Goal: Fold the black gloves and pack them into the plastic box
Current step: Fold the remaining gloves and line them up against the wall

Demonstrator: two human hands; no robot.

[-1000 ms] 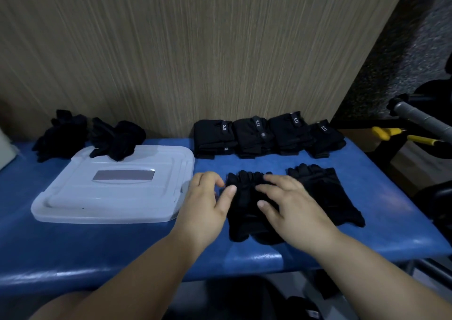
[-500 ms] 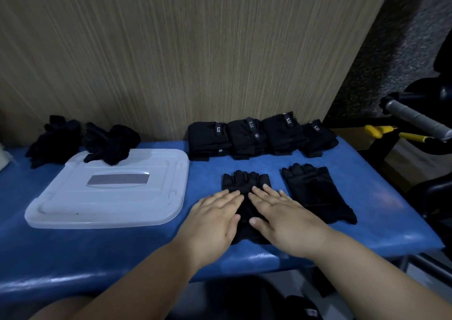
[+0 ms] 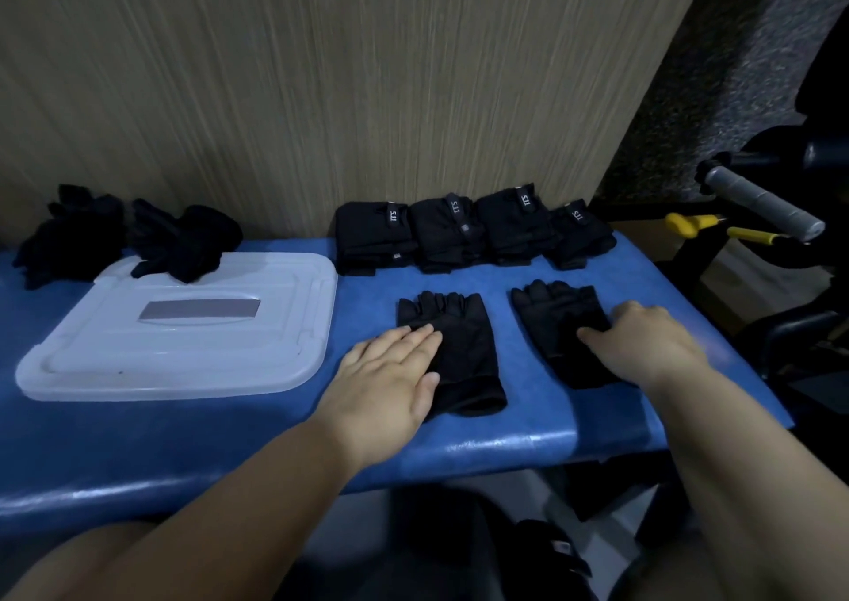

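Note:
Two black fingerless gloves lie flat on the blue table, fingers pointing away from me. My left hand presses flat, fingers straight, on the left glove. My right hand lies on the right glove, thumb on the fabric and fingers bent down over its right edge. The white plastic box sits at the left with its lid on. Several folded black gloves stand in a row by the wall.
A loose pair of black gloves lies on the lid's far edge, and another black heap sits at the far left. A wooden wall backs the table. Off the right edge are a grey handle and yellow-handled tools.
My right hand left the left glove and moved right onto the right glove. My left hand stays flat on the left glove. The view shifted slightly.

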